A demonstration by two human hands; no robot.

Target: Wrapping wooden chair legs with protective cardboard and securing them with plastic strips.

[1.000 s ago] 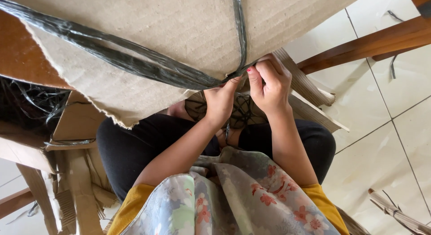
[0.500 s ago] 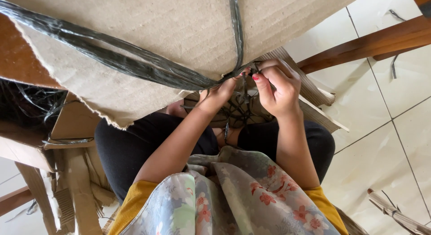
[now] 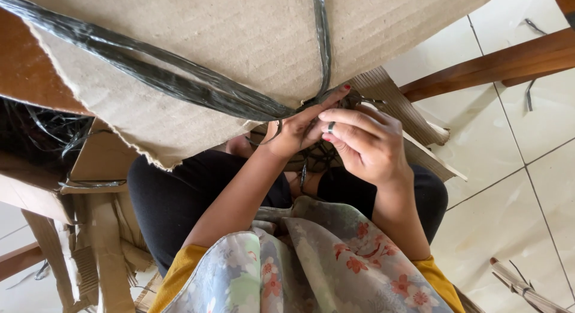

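Both hands have closed in together since the earlier frames, the right hand (image 3: pixel 365 142) now lying over the spot where the black plastic raffia strands (image 3: pixel 179 79) meet at the lower edge of the cardboard sheet (image 3: pixel 197 38), its fingers (image 3: pixel 353 118) curled and pinching there, a ring showing on one. Just beside it, the left hand (image 3: pixel 296 133) has its fingers bent around the same gathered strands, one fingertip lifted against the cardboard. What exactly sits inside each pinch is hidden by the knuckles. I judge the raffia light, limp and slick, apt to split lengthwise, so it is best gripped close to the meeting point; the cardboard looks light and fairly stiff, with a torn, ragged edge left of the fingers. Below the fingers lies the person's lap; cardboard scraps (image 3: pixel 96 169) crowd the left, while wooden chair legs (image 3: pixel 497 61) and open tiled floor (image 3: pixel 515 187) lie to the right.
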